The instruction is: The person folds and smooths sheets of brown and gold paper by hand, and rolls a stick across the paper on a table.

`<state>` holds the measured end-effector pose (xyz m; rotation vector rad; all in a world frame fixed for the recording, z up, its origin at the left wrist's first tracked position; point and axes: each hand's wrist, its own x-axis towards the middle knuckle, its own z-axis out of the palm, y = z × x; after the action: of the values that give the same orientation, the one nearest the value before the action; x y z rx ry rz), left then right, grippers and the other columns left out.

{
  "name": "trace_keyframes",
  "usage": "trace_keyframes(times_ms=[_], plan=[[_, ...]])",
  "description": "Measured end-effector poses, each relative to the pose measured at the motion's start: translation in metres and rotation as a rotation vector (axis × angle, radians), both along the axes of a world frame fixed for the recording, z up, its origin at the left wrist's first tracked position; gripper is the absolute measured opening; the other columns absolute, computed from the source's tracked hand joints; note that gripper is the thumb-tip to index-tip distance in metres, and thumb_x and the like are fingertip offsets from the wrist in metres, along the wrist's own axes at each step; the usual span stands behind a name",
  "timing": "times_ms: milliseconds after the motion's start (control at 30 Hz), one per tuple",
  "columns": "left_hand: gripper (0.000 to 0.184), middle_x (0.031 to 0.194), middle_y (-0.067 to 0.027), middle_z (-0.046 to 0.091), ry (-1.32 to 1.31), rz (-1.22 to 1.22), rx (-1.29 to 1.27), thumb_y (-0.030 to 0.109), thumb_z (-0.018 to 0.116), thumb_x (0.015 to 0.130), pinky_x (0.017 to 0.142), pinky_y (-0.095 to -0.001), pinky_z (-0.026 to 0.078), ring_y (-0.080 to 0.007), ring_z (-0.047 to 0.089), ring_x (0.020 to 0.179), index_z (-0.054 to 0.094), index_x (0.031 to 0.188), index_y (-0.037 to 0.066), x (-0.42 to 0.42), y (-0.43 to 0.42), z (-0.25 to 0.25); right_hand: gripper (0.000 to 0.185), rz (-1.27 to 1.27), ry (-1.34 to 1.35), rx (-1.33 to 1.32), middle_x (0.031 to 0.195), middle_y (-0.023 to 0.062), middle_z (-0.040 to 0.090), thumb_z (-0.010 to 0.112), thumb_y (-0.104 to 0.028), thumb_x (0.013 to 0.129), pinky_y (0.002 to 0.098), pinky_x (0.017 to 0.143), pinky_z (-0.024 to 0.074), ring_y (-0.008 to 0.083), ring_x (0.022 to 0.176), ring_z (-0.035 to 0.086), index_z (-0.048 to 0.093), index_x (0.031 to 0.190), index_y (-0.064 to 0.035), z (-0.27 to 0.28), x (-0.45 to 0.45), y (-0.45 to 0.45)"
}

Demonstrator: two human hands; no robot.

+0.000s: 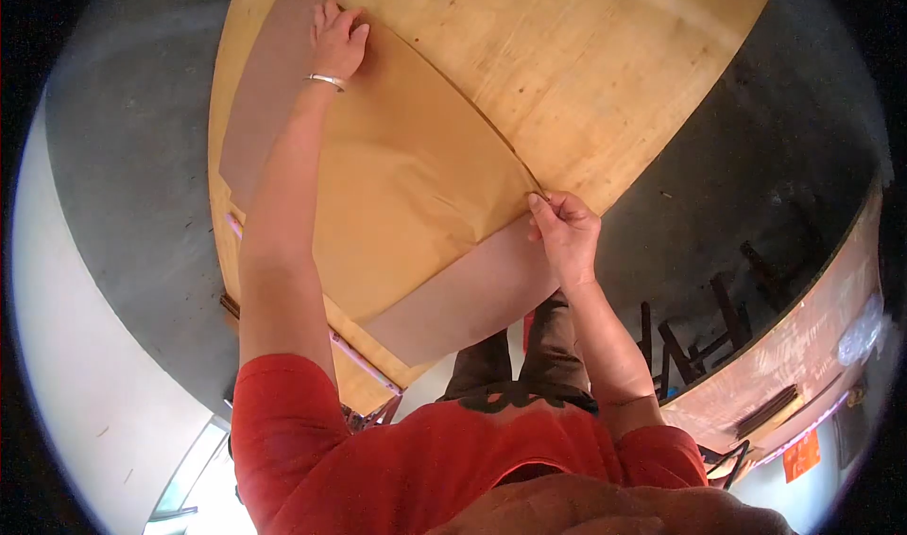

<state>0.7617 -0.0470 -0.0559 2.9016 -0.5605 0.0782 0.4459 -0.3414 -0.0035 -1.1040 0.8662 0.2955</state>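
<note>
A tan sheet point(397, 166) lies over a larger grey-brown sheet point(472, 289) on the wooden table point(586, 53). The grey-brown sheet shows along the left side and at the near edge. My left hand point(337, 42), with a bracelet at the wrist, rests at the tan sheet's far left corner, fingers slightly spread. At its right corner, my right hand point(567, 232) pinches the edge between thumb and fingers. Light creases run across the tan sheet near that hand.
Dark metal frames point(718, 318) stand on the floor at the right. A pinkish board point(812, 308) holds clear plastic point(861, 332) at the far right. A pink strip point(364, 360) runs along the table's near left edge.
</note>
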Motion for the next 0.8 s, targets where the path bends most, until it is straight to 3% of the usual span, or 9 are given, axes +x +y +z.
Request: trace_keyframes(times_ms=[133,333,400,433,500,533,600,733,800], plan=[[0.029,0.146,-0.0133,0.032,0.006,-0.018,-0.068,0.029,0.057,0.086,0.109,-0.0585,0.017,-0.0407,0.019,0.138,0.064,0.111,0.017,0.015,0.0,-0.001,0.01,-0.032,0.005,0.03,0.065,0.0006,0.059,0.066,-0.008,0.088,0.0205,0.047,0.045,0.0053,0.052,0.051,0.064,0.088,0.0018,-0.006,-0.001,0.002],[0.027,0.144,-0.0126,0.032,0.392,0.041,0.194,0.029,0.056,0.086,0.11,-0.0562,0.017,-0.0386,0.012,0.139,0.065,0.107,0.016,0.037,-0.003,0.009,0.012,-0.036,-0.008,0.022,0.065,0.0009,0.058,0.066,-0.009,0.088,0.0208,0.047,0.0452,0.0054,0.053,0.051,0.063,0.088,0.0026,-0.004,0.0,0.002],[0.027,0.13,-0.0129,0.05,0.341,0.029,0.146,0.029,0.057,0.083,0.103,-0.0451,0.034,-0.0327,0.039,0.126,0.066,0.102,0.012,0.035,-0.006,0.016,0.012,-0.026,0.002,0.014,0.065,0.0009,0.058,0.066,-0.009,0.088,0.0209,0.047,0.0449,0.0053,0.053,0.051,0.063,0.088,0.0028,-0.002,0.001,0.002],[0.027,0.13,-0.0129,0.05,0.352,0.028,0.144,0.029,0.057,0.083,0.103,-0.0451,0.034,-0.0327,0.039,0.126,0.066,0.102,0.012,0.046,0.007,0.005,0.013,-0.015,0.012,0.008,0.065,0.0009,0.058,0.066,-0.01,0.088,0.021,0.046,0.0446,0.0051,0.053,0.051,0.063,0.087,0.0029,-0.001,0.001,0.001],[0.026,0.096,-0.0114,0.058,0.337,-0.144,-0.008,0.025,0.059,0.089,0.094,-0.041,0.041,-0.0316,0.053,0.107,0.062,0.107,0.007,0.07,0.049,-0.025,0.013,0.01,0.034,-0.027,0.064,0.001,0.058,0.066,-0.01,0.088,0.0211,0.046,0.0441,0.0053,0.053,0.051,0.063,0.087,0.0028,-0.004,0.002,0.002],[0.026,0.096,-0.0114,0.058,0.362,-0.147,-0.013,0.025,0.059,0.089,0.094,-0.041,0.041,-0.0316,0.053,0.107,0.062,0.107,0.007,0.065,0.051,-0.023,0.014,0.032,0.041,-0.062,0.064,0.001,0.058,0.066,-0.01,0.088,0.0211,0.045,0.0435,0.0055,0.053,0.052,0.063,0.087,0.0027,-0.004,0.001,0.002],[0.028,0.088,-0.0118,0.062,0.661,0.148,-0.158,0.025,0.06,0.089,0.084,-0.0408,0.046,-0.0309,0.06,0.094,0.061,0.107,0.004,0.072,0.043,-0.014,0.014,0.005,0.041,-0.059,0.064,0.0011,0.059,0.066,-0.011,0.088,0.0211,0.045,0.0433,0.0058,0.053,0.052,0.063,0.088,0.0026,-0.002,0.003,0.002],[0.031,0.119,-0.0127,0.057,0.438,0.031,-0.195,0.028,0.062,0.086,0.094,-0.0396,0.043,-0.0279,0.053,0.111,0.062,0.108,0.007,0.04,0.013,0.02,0.015,-0.017,0.019,-0.043,0.066,0.002,0.06,0.066,-0.012,0.089,0.0209,0.046,0.044,0.0068,0.052,0.053,0.063,0.09,0.0028,-0.009,-0.001,0.004],[0.028,0.12,-0.0108,0.058,0.519,0.15,-0.116,0.025,0.063,0.086,0.095,-0.0377,0.043,-0.0256,0.053,0.112,0.063,0.108,0.009,0.029,-0.022,0.057,0.015,-0.012,0.048,-0.038,0.067,0.0024,0.06,0.065,-0.011,0.089,0.021,0.046,0.0441,0.0069,0.052,0.053,0.063,0.091,0.003,-0.004,0.002,0.003]])
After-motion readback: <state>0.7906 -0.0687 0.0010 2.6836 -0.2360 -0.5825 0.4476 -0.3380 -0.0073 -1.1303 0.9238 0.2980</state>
